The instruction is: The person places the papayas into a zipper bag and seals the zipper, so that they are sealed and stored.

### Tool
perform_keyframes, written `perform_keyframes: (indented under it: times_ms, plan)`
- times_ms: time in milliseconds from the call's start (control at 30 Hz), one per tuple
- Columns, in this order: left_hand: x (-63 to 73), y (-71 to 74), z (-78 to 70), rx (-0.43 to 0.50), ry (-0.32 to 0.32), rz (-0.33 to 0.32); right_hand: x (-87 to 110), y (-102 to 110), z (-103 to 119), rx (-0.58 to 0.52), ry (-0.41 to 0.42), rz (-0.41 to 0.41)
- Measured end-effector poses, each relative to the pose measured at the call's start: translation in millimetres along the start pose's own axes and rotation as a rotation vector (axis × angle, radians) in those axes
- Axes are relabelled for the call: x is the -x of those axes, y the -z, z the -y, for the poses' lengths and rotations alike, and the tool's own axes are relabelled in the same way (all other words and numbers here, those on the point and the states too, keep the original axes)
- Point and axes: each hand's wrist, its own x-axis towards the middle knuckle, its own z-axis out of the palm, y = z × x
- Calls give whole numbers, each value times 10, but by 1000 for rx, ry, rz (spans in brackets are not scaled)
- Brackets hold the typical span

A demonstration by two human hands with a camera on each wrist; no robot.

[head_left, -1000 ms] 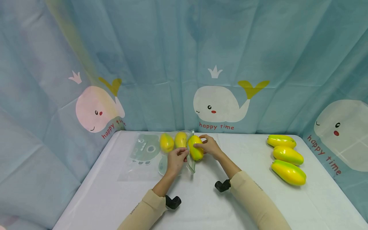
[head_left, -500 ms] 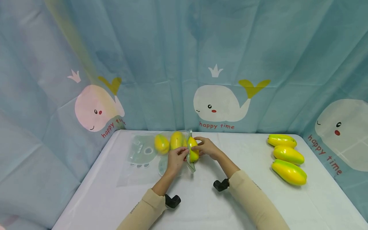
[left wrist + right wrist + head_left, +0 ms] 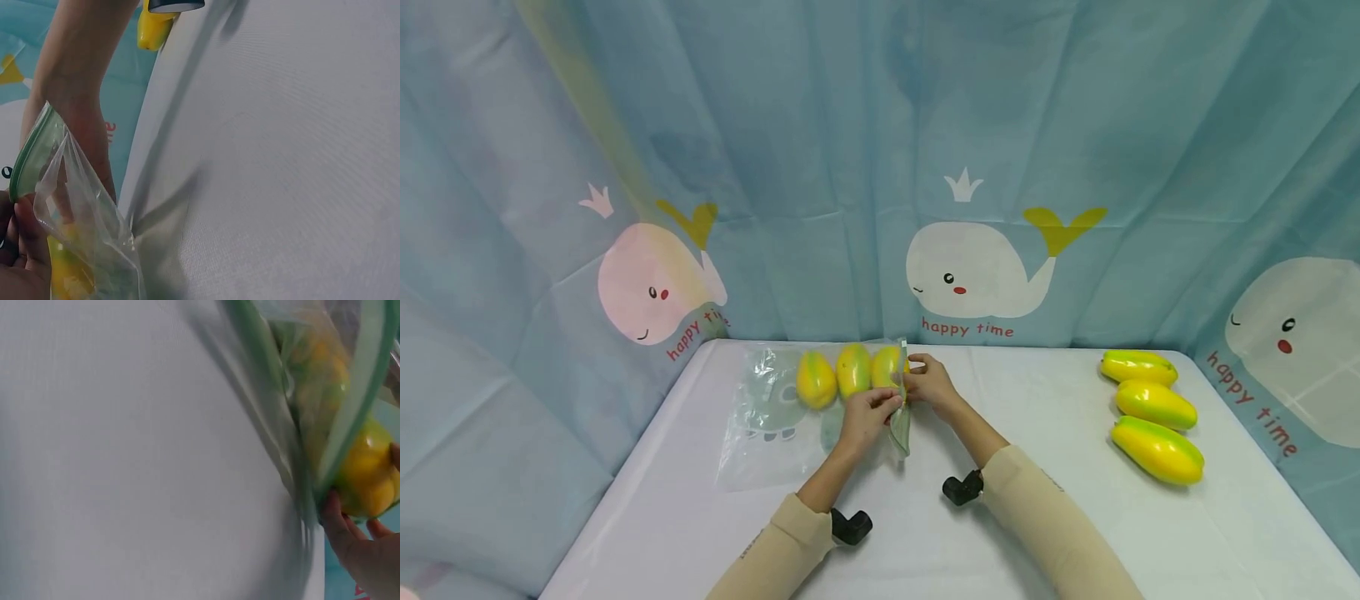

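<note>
A clear zip bag (image 3: pixel 752 462) with a green printed cartoon lies flat at the table's far side, its mouth facing right. Two yellow-green papayas, the left one (image 3: pixel 816 380) and the middle one (image 3: pixel 853 368), sit side by side inside it. A third papaya (image 3: pixel 886 365) is within the bag's mouth. My left hand (image 3: pixel 865 419) pinches the bag's green zip edge (image 3: pixel 28 153) between thumb and fingers. My right hand (image 3: pixel 934 387) is at the mouth, its fingers curled about the third papaya's near end (image 3: pixel 367 478) in the right wrist view. Plastic partly veils that papaya.
Three more papayas lie in a column at the table's right: a far one (image 3: pixel 1138 367), a middle one (image 3: pixel 1156 404) and a near one (image 3: pixel 1157 450). A blue curtain (image 3: pixel 820 275) with whale prints hangs behind the white table (image 3: pixel 1037 400).
My right hand has moved left with the third papaya, from outside the bag's mouth to within it. The two bagged papayas have shifted left. My left hand has kept its pinch on the bag.
</note>
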Motion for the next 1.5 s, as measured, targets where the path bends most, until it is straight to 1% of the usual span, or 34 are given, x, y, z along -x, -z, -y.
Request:
perform_keyframes:
  times_ms: [167,233,333,533,733,867,933,1000,1200,1300,1500]
  plan:
    - [10,-8,-3,4,4,44,9,-7,7,-60,8,-89]
    - [14,-9,1,-3,-2,49,17,6,6,-80,8,-133]
    - [22,-14,6,-6,-1,37,27,26,0,-103,7,-179]
    - [25,-27,39,-32,-3,27,22,39,-38,-103,9,-209]
    - [14,-7,48,-66,-13,52,10,6,-83,-110,34,-220]
    - [-16,29,73,-75,-10,62,-2,-9,-107,-117,49,-200]
    - [-31,44,83,-67,0,59,-2,-8,-108,-100,52,-180]
    - [-43,55,94,-65,4,59,-6,1,-108,-54,54,-143]
    - [-53,69,128,-65,14,66,11,75,-85,151,65,4]
    - [-48,71,131,-60,31,53,49,145,-33,203,69,11]
    - [-17,75,92,-29,76,13,127,351,73,265,75,-2]
